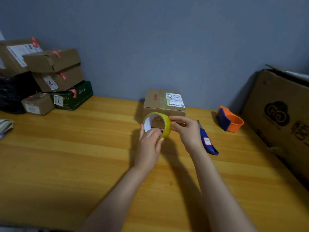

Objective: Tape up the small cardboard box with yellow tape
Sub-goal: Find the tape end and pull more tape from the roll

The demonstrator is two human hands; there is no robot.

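A small cardboard box point(160, 102) with a white shipping label stands on the wooden table point(66, 156) against the grey wall. Just in front of it, held above the table, is a roll of yellow tape point(167, 124). My left hand point(149, 143) grips the roll from below, with fingers through its core. My right hand point(187, 129) pinches the roll's right edge with thumb and fingertips. The roll hides part of the box's front face.
A blue utility knife point(208, 141) lies just right of my right hand. An orange and blue tape dispenser point(229, 121) sits further right. A large cardboard box point(280, 113) lines the right edge. Stacked parcels point(53, 76) and a black bag point(13, 94) fill the back left.
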